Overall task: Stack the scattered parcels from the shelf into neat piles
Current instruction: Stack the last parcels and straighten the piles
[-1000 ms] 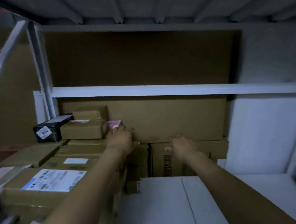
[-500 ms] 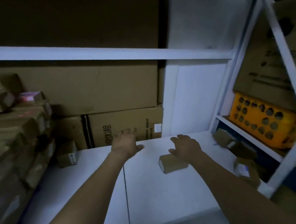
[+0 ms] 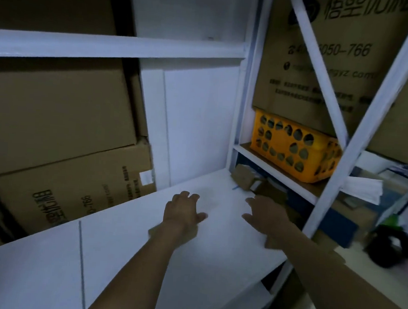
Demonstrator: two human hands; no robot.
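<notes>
Hands empty, fingers spread: left hand (image 3: pixel 184 211) low over white shelf (image 3: pixel 142 258), right hand (image 3: pixel 266 219) nearer small parcels (image 3: pixel 243 177) by the right post, probably next pickup.

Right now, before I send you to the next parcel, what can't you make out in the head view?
All in the head view:
- Small parcels at the right end of the white shelf: dim, blurred, partly behind the right hand; count unclear.
- Orange basket contents: only dark glimpses through its holes.
- Dark object far right: motion-blurred, unidentifiable.
- Whether the left hand touches the shelf: unclear from above.
</notes>
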